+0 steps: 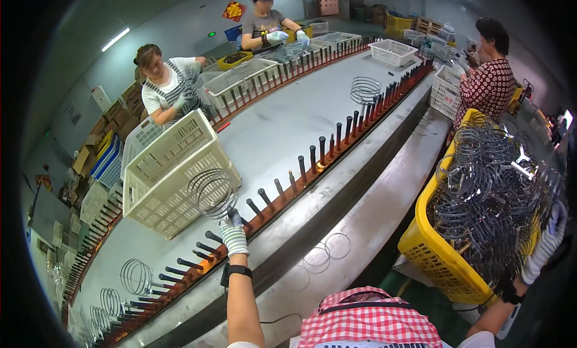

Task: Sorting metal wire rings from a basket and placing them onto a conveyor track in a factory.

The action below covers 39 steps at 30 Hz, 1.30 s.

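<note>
My left hand (234,237), in a striped glove, is closed at the dark handle end of a piece with several round wire loops (211,192). It is over the rail (279,202) of upright black handles (312,158), in front of a cream crate. At the far right, my right hand (546,243), also gloved, is at the outer side of a heaped yellow basket (430,246). Its fingers are against the tangled dark wire loops (481,198) in it, and their grip is hidden.
A large cream crate (174,174) stands on the grey table (270,125). More looped wire pieces (137,276) sit on the rail at lower left, and another (365,89) farther along. Thin rings (327,252) lie on the metal ledge. Three co-workers stand around the table.
</note>
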Available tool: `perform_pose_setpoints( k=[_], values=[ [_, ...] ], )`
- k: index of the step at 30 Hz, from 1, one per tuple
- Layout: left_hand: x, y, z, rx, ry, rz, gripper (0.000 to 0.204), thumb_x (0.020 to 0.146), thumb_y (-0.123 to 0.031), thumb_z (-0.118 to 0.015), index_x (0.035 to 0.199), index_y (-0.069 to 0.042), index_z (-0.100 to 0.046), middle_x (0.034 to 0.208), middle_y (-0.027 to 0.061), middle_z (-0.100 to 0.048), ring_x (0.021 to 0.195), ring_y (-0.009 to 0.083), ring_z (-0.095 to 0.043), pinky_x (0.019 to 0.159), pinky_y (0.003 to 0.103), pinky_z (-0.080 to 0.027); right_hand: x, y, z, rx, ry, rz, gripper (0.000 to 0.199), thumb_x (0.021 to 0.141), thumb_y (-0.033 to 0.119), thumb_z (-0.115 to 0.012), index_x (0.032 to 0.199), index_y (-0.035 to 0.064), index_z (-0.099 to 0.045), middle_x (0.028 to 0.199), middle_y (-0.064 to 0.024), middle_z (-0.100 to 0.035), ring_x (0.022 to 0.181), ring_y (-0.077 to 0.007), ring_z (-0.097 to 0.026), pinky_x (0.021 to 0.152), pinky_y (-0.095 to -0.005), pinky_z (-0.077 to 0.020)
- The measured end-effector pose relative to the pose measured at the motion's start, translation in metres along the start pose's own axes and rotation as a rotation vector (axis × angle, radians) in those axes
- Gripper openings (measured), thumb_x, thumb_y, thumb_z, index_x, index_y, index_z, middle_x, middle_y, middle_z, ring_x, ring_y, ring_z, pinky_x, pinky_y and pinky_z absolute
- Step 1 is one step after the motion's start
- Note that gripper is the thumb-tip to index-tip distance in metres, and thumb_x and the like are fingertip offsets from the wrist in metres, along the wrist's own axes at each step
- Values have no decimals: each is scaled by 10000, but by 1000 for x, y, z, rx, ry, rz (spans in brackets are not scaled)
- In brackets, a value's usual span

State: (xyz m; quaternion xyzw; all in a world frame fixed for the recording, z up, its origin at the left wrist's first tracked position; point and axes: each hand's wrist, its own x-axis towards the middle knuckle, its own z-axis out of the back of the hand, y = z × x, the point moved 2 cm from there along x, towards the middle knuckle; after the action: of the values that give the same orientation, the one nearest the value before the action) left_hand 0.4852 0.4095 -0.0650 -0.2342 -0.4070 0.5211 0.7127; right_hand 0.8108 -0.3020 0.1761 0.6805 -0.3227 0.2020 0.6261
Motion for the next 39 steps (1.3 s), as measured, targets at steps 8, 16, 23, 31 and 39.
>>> perform_pose_setpoints(
  k=[8,16,23,31,39],
  values=[
    [9,45,48,-543,107,260,155,867,-102,-609,981,-6,-564,819,44,-629,725,143,-585,655,251,-460,-72,52,-80,-87,-41,137,269,939,169,-509,1164,36,-571,1191,-44,-558,1037,-109,-511,898,-229,-393],
    [-19,106,61,179,-122,-16,220,836,-162,-616,946,27,-592,922,193,-655,798,361,-606,733,373,-465,-151,85,-220,-73,463,-140,198,828,217,-597,772,40,-529,764,-36,-455,683,-132,-444,625,-255,-362],
    [-99,68,52,-393,-175,230,432,922,-216,-508,1285,1,-420,1258,111,-493,1112,213,-471,937,342,-388,-158,58,-243,24,794,-133,114,773,-4,-631,875,40,-607,786,-73,-556,713,-195,-539,660,-282,-427],
    [-197,-195,25,-555,1106,-135,443,879,-129,-536,1290,5,-438,1175,119,-570,1091,190,-537,950,303,-397,-174,34,-245,322,909,-605,116,861,102,-602,934,13,-595,829,-58,-560,778,-135,-545,726,-264,-445],
    [-201,-221,14,-282,790,-509,302,723,-41,-661,1024,-52,-644,770,97,-603,678,233,-603,611,330,-475,-150,18,-224,-48,793,-206,267,748,201,-708,953,58,-613,886,-121,-577,803,-260,-574,715,-342,-448]
  ],
)
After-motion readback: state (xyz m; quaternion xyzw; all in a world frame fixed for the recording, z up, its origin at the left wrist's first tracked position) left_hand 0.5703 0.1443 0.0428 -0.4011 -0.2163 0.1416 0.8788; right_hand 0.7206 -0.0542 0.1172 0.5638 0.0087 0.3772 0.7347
